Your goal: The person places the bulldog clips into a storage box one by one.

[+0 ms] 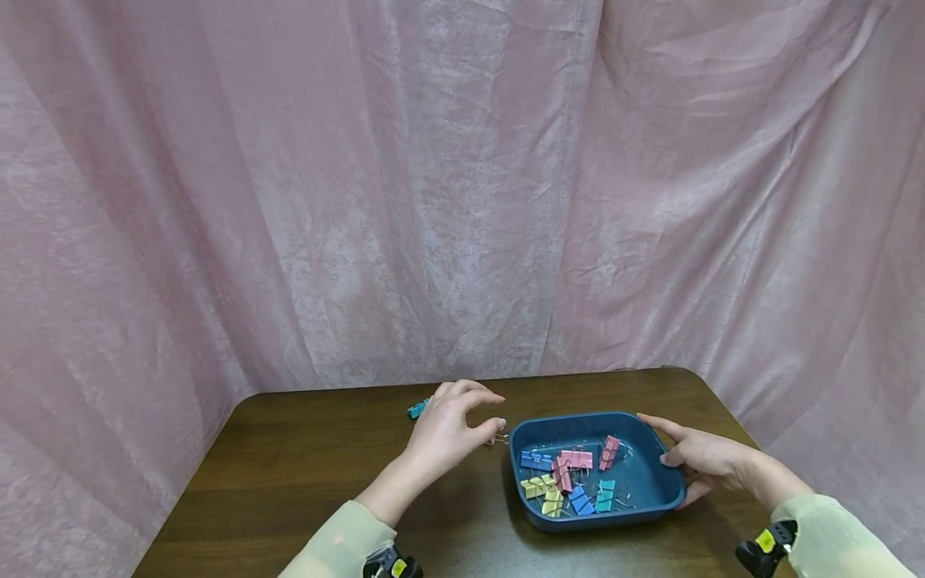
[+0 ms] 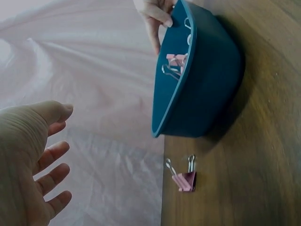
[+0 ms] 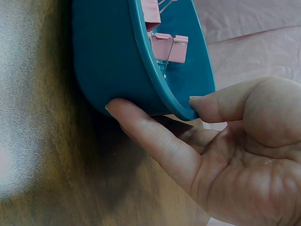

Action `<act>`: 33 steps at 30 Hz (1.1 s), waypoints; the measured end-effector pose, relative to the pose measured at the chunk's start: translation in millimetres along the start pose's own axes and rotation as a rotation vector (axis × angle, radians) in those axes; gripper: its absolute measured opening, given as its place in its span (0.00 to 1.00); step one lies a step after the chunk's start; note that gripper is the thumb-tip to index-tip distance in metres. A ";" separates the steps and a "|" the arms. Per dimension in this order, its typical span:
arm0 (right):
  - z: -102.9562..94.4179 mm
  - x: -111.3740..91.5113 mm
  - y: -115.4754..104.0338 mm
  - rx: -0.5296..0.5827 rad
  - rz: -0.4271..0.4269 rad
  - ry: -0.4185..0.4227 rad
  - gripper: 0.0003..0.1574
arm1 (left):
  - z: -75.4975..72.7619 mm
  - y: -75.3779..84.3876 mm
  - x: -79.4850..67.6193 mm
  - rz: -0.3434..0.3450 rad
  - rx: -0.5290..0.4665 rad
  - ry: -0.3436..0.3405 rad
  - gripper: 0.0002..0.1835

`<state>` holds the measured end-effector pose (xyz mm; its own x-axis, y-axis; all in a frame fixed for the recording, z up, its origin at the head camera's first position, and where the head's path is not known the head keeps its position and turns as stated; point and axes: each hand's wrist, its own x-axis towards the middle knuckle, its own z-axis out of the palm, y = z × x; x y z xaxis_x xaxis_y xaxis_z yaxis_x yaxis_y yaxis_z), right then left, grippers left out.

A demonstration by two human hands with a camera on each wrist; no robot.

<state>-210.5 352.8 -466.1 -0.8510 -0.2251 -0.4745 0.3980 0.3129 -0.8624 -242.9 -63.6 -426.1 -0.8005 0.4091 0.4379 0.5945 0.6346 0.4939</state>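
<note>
A blue plastic tray (image 1: 621,526) holds several binder clips in pink, yellow, blue and teal. My right hand (image 1: 711,459) grips its right end; in the right wrist view the thumb (image 3: 218,106) lies over the rim and the fingers (image 3: 155,136) are against the outer wall. To the left of the tray my left hand (image 1: 450,425) hovers with thumb and fingers apart and nothing between them. On the table beside the tray lies a pink binder clip (image 2: 186,181), mostly hidden behind the left hand in the head view. A teal binder clip (image 1: 417,409) sits beyond that hand.
The brown wooden table (image 1: 289,498) has rounded far corners. A pink curtain (image 1: 448,201) hangs right behind its far edge. Dark cameras are strapped at both wrists, over pale green sleeves (image 1: 343,542).
</note>
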 end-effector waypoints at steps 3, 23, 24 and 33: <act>-0.1 0.4 0.1 -0.007 0.000 0.003 0.50 | -2.6 -6.2 -0.5 0.005 0.011 0.013 0.16; -0.2 -0.7 0.4 -0.023 -0.005 0.007 0.49 | -25.8 -48.4 -5.3 -0.102 0.130 0.046 0.13; 0.0 -0.7 0.3 -0.022 -0.005 0.009 0.49 | -26.5 -50.4 -5.3 -0.106 0.131 0.049 0.13; 0.0 -0.7 -0.4 -0.031 -0.005 0.015 0.49 | -31.2 -71.0 -4.7 -0.182 0.166 0.040 0.14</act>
<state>-210.1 352.9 -465.4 -0.8581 -0.2133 -0.4671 0.3829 0.3405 -0.8588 -279.0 -131.1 -439.8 -0.8878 0.2535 0.3842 0.4173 0.7956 0.4391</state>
